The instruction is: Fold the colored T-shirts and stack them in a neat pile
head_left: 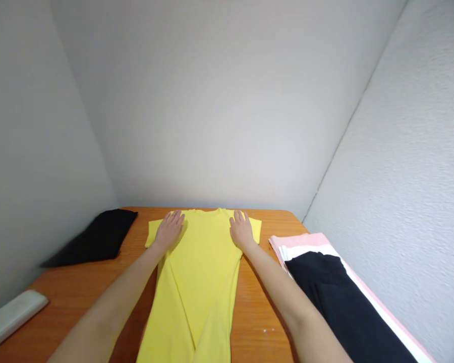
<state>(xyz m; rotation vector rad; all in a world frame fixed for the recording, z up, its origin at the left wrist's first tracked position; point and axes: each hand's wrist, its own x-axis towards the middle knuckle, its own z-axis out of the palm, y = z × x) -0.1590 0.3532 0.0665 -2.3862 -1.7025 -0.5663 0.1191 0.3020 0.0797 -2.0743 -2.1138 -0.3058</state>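
Two bare hands pressed palm-down on a bright yellow short-sleeved cotton T-shirt in the head-camera view, the only one on offer. The garment lay lengthwise on an orange-brown wooden table, its collar toward the far wall and its hem out of frame near the person. The left hand rested flat on the shirt's left shoulder and the right hand on the right shoulder. Both were fully open with fingers extended, gripping nothing. A folded black garment sat well apart at the table's left rear, and a pale grey oblong object lay at the near left edge. On the right, a black cloth topped a white layer and a pink towel, stacked just beside the right forearm. The likeliest trouble appeared to be the long crease down the shirt's lower body, which flat pressure alone could set rather than clear. Open palms on a smooth tabletop might also drag the whole shirt, and a sideways sweep of the right arm risked nudging the stack.
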